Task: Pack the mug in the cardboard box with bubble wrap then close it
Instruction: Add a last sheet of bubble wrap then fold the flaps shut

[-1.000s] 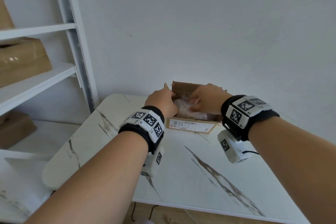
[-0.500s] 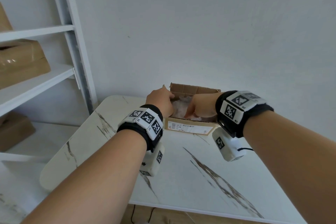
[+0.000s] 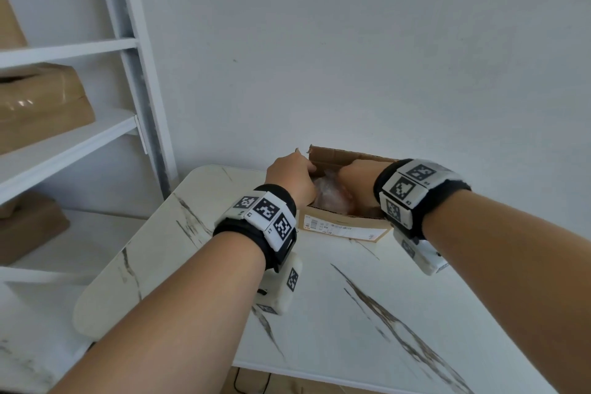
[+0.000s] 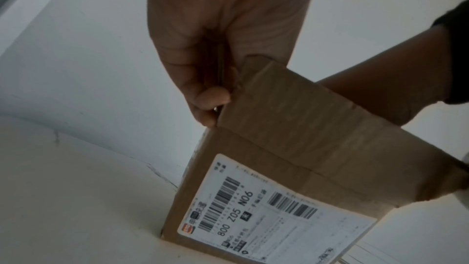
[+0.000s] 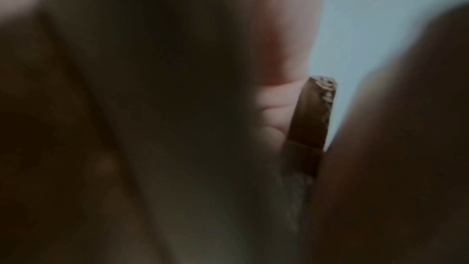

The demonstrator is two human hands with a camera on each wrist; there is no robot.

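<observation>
The mug cannot be seen by itself; a lump of bubble wrap (image 3: 329, 195) fills the open cardboard box (image 3: 343, 229). The box sits on the white table (image 3: 335, 313), near the far edge, close to the wall. A white label (image 4: 266, 222) with bar codes is stuck on its front side. The left hand (image 3: 292, 179) holds the left corner of the box, its grip closed on the flap (image 4: 256, 79) with the thumb on the outside. The right hand (image 3: 358, 174) reaches down into the box on the right side. Its fingers are hidden, so its grip cannot be told. Brown parcels (image 3: 41, 105) lie on white shelves at the left.
</observation>
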